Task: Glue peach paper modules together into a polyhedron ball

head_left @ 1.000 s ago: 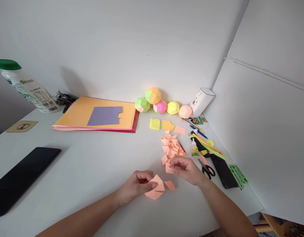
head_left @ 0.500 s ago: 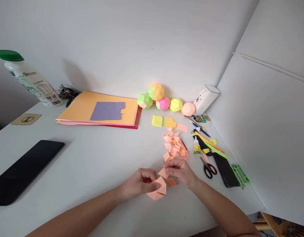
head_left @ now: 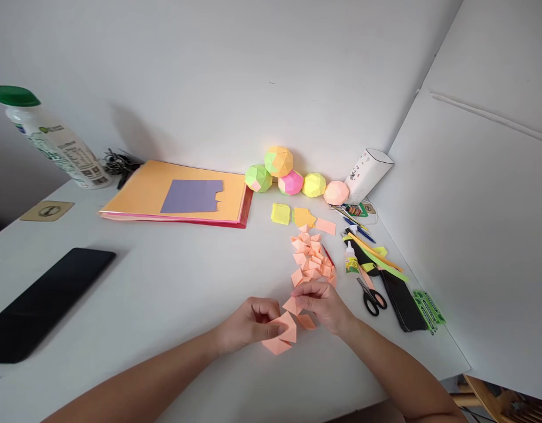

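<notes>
Low over the front of the desk, my left hand [head_left: 248, 325] pinches a partly joined peach paper shape [head_left: 277, 345] made of folded facets, thumb on top. Just to its upper right, my right hand [head_left: 321, 305] grips a single folded peach paper piece [head_left: 291, 305] between thumb and fingertips. That piece is close to the shape's upper edge; whether they touch I cannot tell. Another loose peach piece [head_left: 306, 322] lies under my right hand. Beyond my hands is a heap of folded peach paper pieces [head_left: 312, 258].
Several faceted paper balls [head_left: 290, 183] stand along the wall. Coloured paper sheets [head_left: 147, 188] lie back left, near a white bottle [head_left: 59, 141]. A black tablet-like slab [head_left: 46, 305] lies left. Right are scissors [head_left: 373, 299], a glue bottle [head_left: 352, 259] and a black phone [head_left: 403, 302].
Almost nothing differs. Both hands keep their hold on the peach paper, and the camera view has shifted very slightly.
</notes>
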Action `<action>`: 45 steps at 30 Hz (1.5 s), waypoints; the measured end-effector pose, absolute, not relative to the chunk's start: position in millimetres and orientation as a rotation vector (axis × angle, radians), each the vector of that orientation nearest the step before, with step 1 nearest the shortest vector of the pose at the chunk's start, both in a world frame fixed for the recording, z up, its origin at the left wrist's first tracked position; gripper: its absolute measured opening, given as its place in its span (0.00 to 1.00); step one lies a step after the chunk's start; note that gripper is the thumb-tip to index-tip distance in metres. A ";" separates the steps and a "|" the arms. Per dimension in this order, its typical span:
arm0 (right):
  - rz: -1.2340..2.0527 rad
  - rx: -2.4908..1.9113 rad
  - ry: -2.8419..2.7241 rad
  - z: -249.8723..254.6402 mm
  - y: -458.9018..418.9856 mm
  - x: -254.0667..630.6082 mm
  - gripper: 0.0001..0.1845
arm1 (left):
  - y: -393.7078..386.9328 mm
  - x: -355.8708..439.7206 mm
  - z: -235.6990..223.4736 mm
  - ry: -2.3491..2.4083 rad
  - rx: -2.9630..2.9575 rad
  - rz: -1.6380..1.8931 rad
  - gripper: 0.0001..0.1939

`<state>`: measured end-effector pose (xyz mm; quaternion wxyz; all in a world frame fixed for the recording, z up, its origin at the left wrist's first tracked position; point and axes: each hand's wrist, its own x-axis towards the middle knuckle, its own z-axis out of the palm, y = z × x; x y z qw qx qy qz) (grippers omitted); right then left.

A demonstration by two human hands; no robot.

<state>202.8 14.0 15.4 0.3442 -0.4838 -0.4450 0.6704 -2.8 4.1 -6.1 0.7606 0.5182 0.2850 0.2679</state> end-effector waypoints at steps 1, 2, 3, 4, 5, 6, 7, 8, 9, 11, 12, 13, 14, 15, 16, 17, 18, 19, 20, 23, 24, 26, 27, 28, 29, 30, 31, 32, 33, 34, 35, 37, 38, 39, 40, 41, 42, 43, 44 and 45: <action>1.746 -1.253 -1.150 15.4 14.1 202.7 0.08 | 4.1 -2.8 -6.0 0.617 1.122 0.584 0.18; 1.752 -1.249 -1.143 15.4 14.2 202.6 0.08 | 4.1 -2.8 -5.9 0.617 1.116 0.585 0.19; 1.759 -1.246 -1.138 15.3 14.2 202.6 0.08 | 4.2 -2.8 -5.8 0.617 1.110 0.586 0.19; 1.765 -1.244 -1.133 15.2 14.2 202.6 0.08 | 4.2 -2.8 -5.6 0.618 1.107 0.588 0.19; 1.771 -1.244 -1.128 15.2 14.2 202.6 0.08 | 4.2 -2.8 -5.5 0.620 1.106 0.590 0.18; 1.776 -1.246 -1.124 15.2 14.1 202.7 0.08 | 4.2 -2.8 -5.3 0.622 1.107 0.591 0.18; 1.778 -1.250 -1.122 15.3 14.0 202.8 0.08 | 4.2 -2.8 -5.1 0.624 1.109 0.591 0.18; 1.777 -1.254 -1.123 15.5 13.9 202.9 0.08 | 4.1 -2.8 -5.0 0.627 1.110 0.591 0.18; 1.773 -1.258 -1.126 15.6 13.7 203.0 0.08 | 4.0 -2.7 -4.8 0.630 1.111 0.594 0.18; 1.764 -1.265 -1.139 15.9 13.4 203.2 0.07 | 3.6 -2.7 -4.8 0.630 1.111 0.598 0.17; 1.759 -1.267 -1.145 16.0 13.3 203.2 0.07 | 3.4 -2.6 -5.0 0.629 1.111 0.600 0.17; 1.755 -1.270 -1.152 16.1 13.3 203.2 0.07 | 3.3 -2.6 -5.2 0.627 1.110 0.601 0.17; 1.751 -1.271 -1.158 16.3 13.3 203.2 0.07 | 3.3 -2.6 -5.5 0.626 1.108 0.601 0.17; 1.748 -1.273 -1.166 16.5 13.4 203.2 0.07 | 3.3 -2.5 -5.9 0.626 1.106 0.599 0.17; 1.747 -1.274 -1.174 16.9 13.4 203.2 0.07 | 3.5 -2.5 -6.3 0.627 1.102 0.598 0.17; 1.746 -1.275 -1.183 17.3 13.5 203.2 0.07 | 3.6 -2.5 -6.7 0.627 1.096 0.595 0.17; 1.749 -1.273 -1.190 17.8 13.5 203.2 0.08 | 3.9 -2.5 -7.0 0.627 1.090 0.591 0.17; 1.754 -1.269 -1.195 18.3 13.5 203.3 0.08 | 4.1 -2.5 -7.2 0.624 1.084 0.588 0.17; 1.758 -1.266 -1.198 18.8 13.5 203.3 0.08 | 4.3 -2.6 -7.3 0.620 1.080 0.585 0.17; 1.759 -1.269 -1.198 19.4 13.2 203.3 0.07 | 4.4 -2.7 -6.9 0.610 1.076 0.580 0.17; 1.754 -1.273 -1.192 19.2 13.1 203.2 0.07 | 4.3 -2.7 -6.6 0.609 1.080 0.580 0.16; 1.736 -1.278 -1.176 18.6 13.0 203.0 0.07 | 4.1 -2.8 -6.1 0.610 1.089 0.580 0.16; 1.726 -1.276 -1.169 18.2 13.0 202.8 0.07 | 3.9 -2.8 -6.0 0.611 1.092 0.580 0.16; 1.717 -1.271 -1.165 17.9 13.0 202.6 0.07 | 3.9 -2.7 -6.1 0.611 1.092 0.579 0.16; 1.710 -1.266 -1.167 17.6 13.0 202.4 0.07 | 3.8 -2.6 -6.4 0.612 1.091 0.580 0.16; 1.703 -1.263 -1.174 17.4 13.1 202.2 0.06 | 3.8 -2.6 -6.9 0.612 1.089 0.580 0.16; 1.698 -1.263 -1.182 17.3 13.1 201.9 0.06 | 3.8 -2.6 -7.4 0.612 1.087 0.581 0.16; 1.693 -1.266 -1.188 17.3 13.2 201.6 0.06 | 3.9 -2.6 -8.0 0.610 1.086 0.582 0.17; 1.689 -1.272 -1.192 17.3 13.2 201.4 0.06 | 3.9 -2.7 -8.5 0.608 1.086 0.583 0.17; 1.686 -1.276 -1.193 17.3 13.3 201.1 0.07 | 4.0 -2.8 -8.9 0.606 1.086 0.584 0.17; 1.684 -1.279 -1.193 17.3 13.4 201.0 0.07 | 4.1 -3.0 -9.2 0.605 1.087 0.582 0.17; 1.688 -1.277 -1.194 17.1 13.5 200.8 0.07 | 4.3 -3.4 -9.4 0.608 1.090 0.581 0.18; 1.692 -1.274 -1.194 16.9 13.5 200.8 0.07 | 4.4 -3.5 -9.4 0.610 1.092 0.580 0.18; 1.697 -1.270 -1.193 16.7 13.6 200.9 0.07 | 4.4 -3.6 -9.3 0.611 1.093 0.579 0.18; 1.701 -1.268 -1.190 16.3 13.6 201.1 0.07 | 4.3 -3.6 -9.1 0.611 1.095 0.578 0.17; 1.706 -1.268 -1.186 15.9 13.6 201.2 0.07 | 4.3 -3.6 -8.8 0.612 1.095 0.578 0.17; 1.709 -1.267 -1.180 15.4 13.7 201.3 0.07 | 4.3 -3.5 -8.5 0.612 1.097 0.579 0.17; 1.709 -1.265 -1.174 14.9 13.8 201.4 0.07 | 4.3 -3.3 -8.1 0.613 1.097 0.580 0.17; 1.709 -1.262 -1.169 14.5 13.9 201.4 0.08 | 4.3 -3.2 -7.8 0.612 1.097 0.580 0.18; 1.711 -1.259 -1.165 14.2 14.0 201.4 0.08 | 4.3 -3.0 -7.5 0.610 1.096 0.582 0.18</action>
